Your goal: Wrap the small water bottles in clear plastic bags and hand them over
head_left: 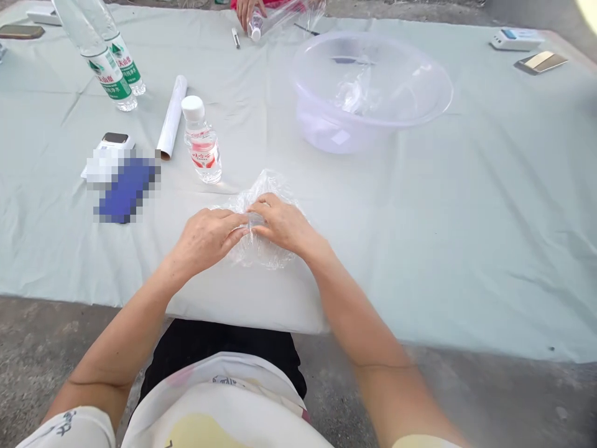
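A crumpled piece of clear plastic wrap [261,249] lies on the pale cloth [420,236] in front of me. Both hands press on it with fingers curled. My left hand [205,239] grips its left side. My right hand [282,224] pinches its top and middle. A small water bottle [201,142] with a red label and white cap stands upright just beyond the wrap. A white roll of wrap [171,117] lies beside that bottle.
A big clear plastic basin [373,90] sits at the back right. Two green-labelled bottles [109,59] stand at the back left. A blurred blue and white object [119,180] lies left. Another person's hand [247,12] holds a bottle at the far edge. Small devices [515,39] rest far right.
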Demonstrator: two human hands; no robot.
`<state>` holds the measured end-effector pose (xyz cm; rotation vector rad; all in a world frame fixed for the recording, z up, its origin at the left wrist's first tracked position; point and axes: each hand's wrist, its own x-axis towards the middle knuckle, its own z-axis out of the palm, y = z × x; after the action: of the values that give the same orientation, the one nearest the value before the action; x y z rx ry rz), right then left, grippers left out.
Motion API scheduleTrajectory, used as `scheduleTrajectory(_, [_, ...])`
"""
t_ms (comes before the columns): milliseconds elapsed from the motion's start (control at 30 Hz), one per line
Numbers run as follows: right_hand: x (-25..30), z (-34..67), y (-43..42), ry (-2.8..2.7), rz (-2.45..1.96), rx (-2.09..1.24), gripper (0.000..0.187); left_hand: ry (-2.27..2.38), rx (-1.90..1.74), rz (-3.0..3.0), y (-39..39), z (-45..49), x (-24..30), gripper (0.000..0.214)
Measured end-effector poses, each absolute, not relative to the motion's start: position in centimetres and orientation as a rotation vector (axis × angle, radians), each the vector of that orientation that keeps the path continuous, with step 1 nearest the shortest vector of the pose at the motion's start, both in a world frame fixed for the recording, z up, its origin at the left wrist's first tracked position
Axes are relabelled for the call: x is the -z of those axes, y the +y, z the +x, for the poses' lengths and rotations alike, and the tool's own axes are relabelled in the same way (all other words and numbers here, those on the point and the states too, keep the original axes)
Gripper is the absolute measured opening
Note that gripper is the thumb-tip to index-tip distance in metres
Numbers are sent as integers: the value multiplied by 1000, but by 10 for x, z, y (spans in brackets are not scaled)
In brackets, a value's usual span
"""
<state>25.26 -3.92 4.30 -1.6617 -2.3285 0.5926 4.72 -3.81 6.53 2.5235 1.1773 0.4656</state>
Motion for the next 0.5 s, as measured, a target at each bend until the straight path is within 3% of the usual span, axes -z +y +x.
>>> scheduleTrajectory(100, [-43,250,-29,-2405,-1713,-635,80,1233,-384,2522,-41,25,-59,28])
scheduleTrajectory(167, [-46,247,-23,-2432,-1760,-692,95,1297,-259,2524,-43,10,-59,33])
scheduleTrajectory(367, [-49,240,-15,-2417,-1856,-785,110,1663,101,2340,-49,-43,-68,36])
scheduleTrajectory(500, [-51,235,-14,-2431,-1917,-754,111,2067,60,2139,-60,-66,-93,33])
